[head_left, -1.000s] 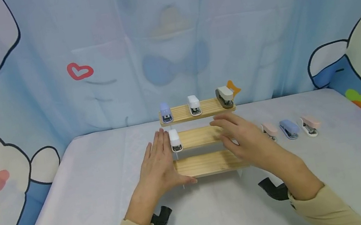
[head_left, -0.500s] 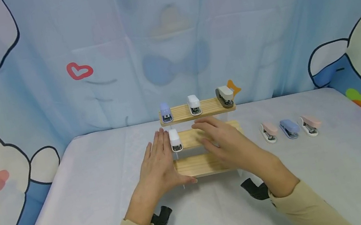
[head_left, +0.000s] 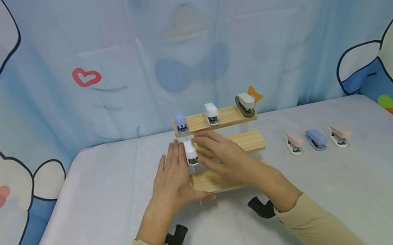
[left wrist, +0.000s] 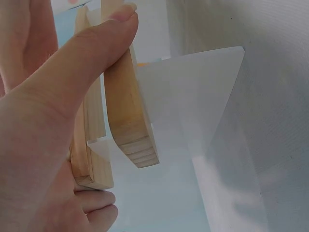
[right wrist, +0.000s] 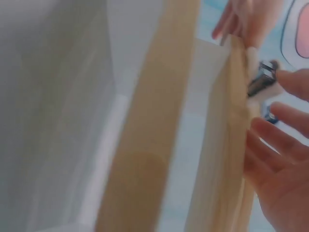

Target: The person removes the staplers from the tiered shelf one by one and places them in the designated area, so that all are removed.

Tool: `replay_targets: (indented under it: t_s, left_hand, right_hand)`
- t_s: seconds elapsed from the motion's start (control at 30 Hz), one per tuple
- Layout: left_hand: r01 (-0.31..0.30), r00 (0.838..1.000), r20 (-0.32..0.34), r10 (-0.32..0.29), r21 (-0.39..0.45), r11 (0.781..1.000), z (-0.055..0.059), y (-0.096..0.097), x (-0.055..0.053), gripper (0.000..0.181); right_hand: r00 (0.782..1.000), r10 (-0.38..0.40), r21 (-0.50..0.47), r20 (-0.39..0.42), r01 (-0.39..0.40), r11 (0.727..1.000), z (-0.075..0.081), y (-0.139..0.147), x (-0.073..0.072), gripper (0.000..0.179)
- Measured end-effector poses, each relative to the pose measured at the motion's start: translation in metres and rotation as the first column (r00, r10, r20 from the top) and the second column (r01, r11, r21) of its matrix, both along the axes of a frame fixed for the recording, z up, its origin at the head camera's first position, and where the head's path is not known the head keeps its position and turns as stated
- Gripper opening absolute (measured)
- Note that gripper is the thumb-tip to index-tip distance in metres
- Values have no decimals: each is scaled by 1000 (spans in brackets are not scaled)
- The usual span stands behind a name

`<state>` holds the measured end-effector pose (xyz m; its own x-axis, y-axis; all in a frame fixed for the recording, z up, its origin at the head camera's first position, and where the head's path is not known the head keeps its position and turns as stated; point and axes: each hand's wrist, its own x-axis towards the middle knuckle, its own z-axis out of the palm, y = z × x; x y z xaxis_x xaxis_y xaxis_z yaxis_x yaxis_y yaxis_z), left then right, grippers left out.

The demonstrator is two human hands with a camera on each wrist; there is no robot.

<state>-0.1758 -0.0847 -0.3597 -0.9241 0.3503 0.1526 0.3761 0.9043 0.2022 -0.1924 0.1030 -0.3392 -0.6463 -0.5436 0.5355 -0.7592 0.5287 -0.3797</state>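
A small white stapler (head_left: 191, 153) stands at the left end of the middle board (head_left: 248, 142) of a three-tier wooden rack. My left hand (head_left: 173, 183) lies along the rack's left side with its fingers straight and together, and its thumb (left wrist: 91, 53) rests on the front of the bottom board (left wrist: 126, 106). From the right my right hand (head_left: 228, 160) reaches over the middle board, its fingers loosely bent and apart. Its fingertips are right beside the white stapler, as the right wrist view also shows with the stapler (right wrist: 263, 79) near the thumb.
The top board (head_left: 228, 116) bears a lilac stapler (head_left: 181, 122), a white stapler (head_left: 212, 114) and a grey-and-white stapler (head_left: 245, 105). On the white-covered table to the right lie a pink stapler (head_left: 293, 143), a blue stapler (head_left: 316, 139) and another pink stapler (head_left: 338, 135). A printed curtain hangs behind.
My right hand has moved left along the middle board, from its right end to the white stapler, uncovering the board's right end. The left hand has stayed in place.
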Motion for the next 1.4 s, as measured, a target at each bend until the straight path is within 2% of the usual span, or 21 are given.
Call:
replay_targets:
  t_s: [0.2, 0.43, 0.67, 0.9, 1.1, 1.4]
  left_hand:
    - [4, 1000, 4, -4, -10, 1000, 1, 0, 1, 148]
    - [6, 1000, -1, -6, 8, 1000, 0, 0, 1, 147]
    - [2, 1000, -1, -2, 16, 1000, -1, -1, 0, 149]
    - [21, 1000, 4, -21, 6, 1000, 0, 2, 1, 146]
    - [41, 999, -13, -42, -38, 998, 0, 3, 2, 142]
    - [46, 997, -52, -49, -53, 998, -1, 6, 5, 141]
  right_hand:
    - [999, 37, 31, -3, -37, 999, -4, -5, 0, 52]
    - [999, -9, 50, -41, 11, 999, -5, -7, 2, 39]
    - [995, -79, 37, -61, 82, 996, -4, -3, 4, 34]
    - [988, -81, 69, -130, 91, 993, 0, 3, 6, 31]
    - [989, -114, 132, -89, 125, 983, 5, 9, 8, 38]
    - [990, -136, 139, -49, 141, 980, 10, 17, 12, 39]
